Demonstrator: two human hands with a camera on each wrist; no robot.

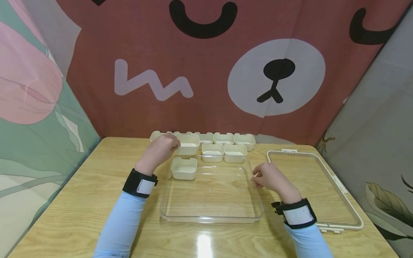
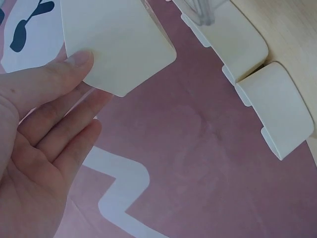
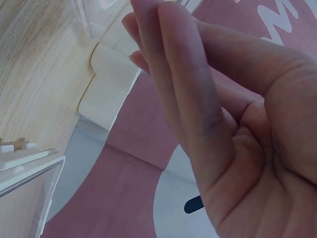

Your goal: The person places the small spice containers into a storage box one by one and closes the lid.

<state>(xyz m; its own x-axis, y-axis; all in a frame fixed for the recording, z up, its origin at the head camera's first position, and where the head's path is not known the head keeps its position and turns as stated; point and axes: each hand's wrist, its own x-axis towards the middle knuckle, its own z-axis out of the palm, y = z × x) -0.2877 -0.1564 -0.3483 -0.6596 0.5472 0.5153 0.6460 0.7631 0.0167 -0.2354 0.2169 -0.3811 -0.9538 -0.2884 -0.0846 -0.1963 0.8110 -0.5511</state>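
My left hand (image 1: 160,150) pinches a small cream container (image 1: 188,143) between thumb and fingers, holding it raised near the back left of a clear plastic box (image 1: 211,219). In the left wrist view the thumb lies on the wall of this held container (image 2: 119,44). Another cream container (image 1: 184,169) sits inside the box, in its back left corner. My right hand (image 1: 273,179) is at the right side of the box, its fingers fairly straight and close together. Whether these fingertips touch the box's rim I cannot tell.
Several more cream containers (image 1: 224,138) stand in rows behind the box, against the printed cloth (image 1: 213,107). A clear lid with a white frame (image 1: 346,200) lies on the wooden table (image 1: 96,186) at the right.
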